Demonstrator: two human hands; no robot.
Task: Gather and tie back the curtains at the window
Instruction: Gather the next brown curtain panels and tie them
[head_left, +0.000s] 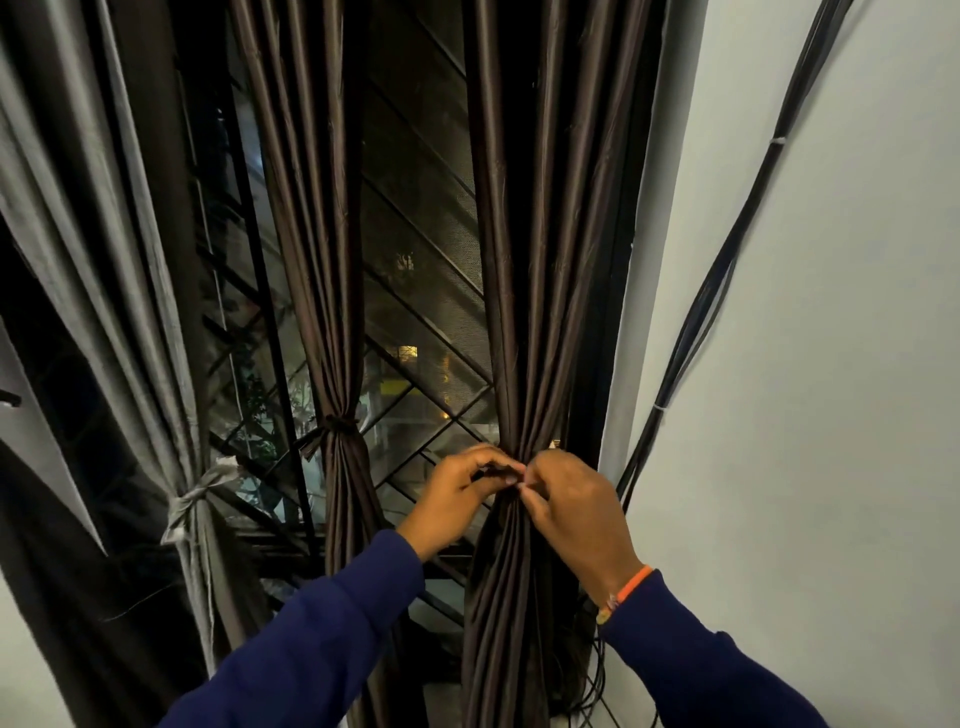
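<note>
Step in hand: left hand (457, 493) and right hand (571, 499) pinch a tie at the gathered dark brown satin curtain (524, 312); next, the knot likely needs tightening.

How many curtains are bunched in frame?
3. Grey curtain at left, tied. Middle brown curtain, tied. Right brown curtain, gathered, with the left hand and right hand at its waist. More may hang beyond the left edge.
</note>
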